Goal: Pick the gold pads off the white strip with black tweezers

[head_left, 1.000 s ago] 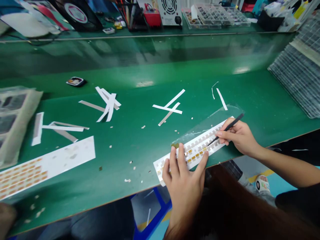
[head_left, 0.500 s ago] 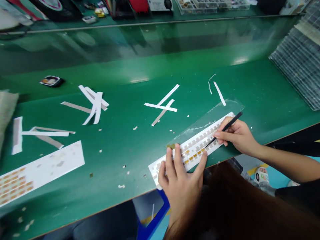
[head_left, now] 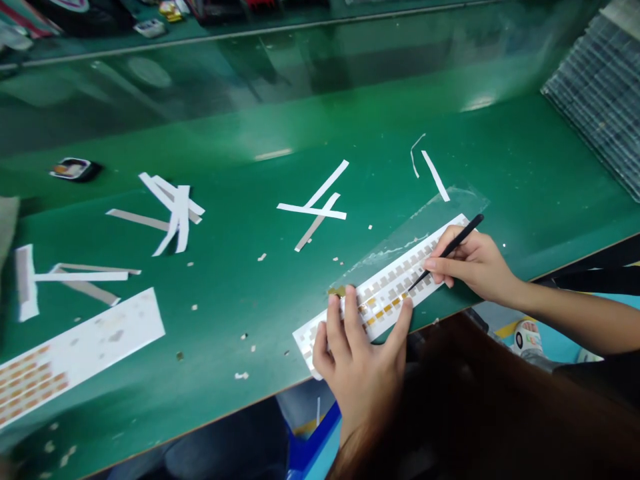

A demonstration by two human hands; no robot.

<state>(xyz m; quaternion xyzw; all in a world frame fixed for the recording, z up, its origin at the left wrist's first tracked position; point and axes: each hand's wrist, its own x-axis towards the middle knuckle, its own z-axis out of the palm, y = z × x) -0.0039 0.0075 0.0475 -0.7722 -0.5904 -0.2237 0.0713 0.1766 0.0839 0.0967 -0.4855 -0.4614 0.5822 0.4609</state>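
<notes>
A long white sheet (head_left: 400, 283) with rows of small gold and grey squares lies at the near edge of the green table (head_left: 260, 293). My left hand (head_left: 363, 360) rests flat on its left part, fingers spread, pressing it down. My right hand (head_left: 473, 263) pinches black tweezers (head_left: 447, 250) like a pen; their tip touches the sheet just right of my left fingers. A clear film (head_left: 425, 223) lies partly over the sheet's far side.
Loose white paper strips (head_left: 173, 210) and another group of strips (head_left: 317, 207) are scattered mid-table, with tiny scraps around. A second white sheet (head_left: 75, 353) lies at the left. A small black dish (head_left: 73, 169) sits far left. Stacked clear trays (head_left: 597, 100) stand at the right.
The view has tilted down and shifted, so everything sits slightly higher and more to the left. My hands hold the same pose; the tweezers' tip stays on the sheet.
</notes>
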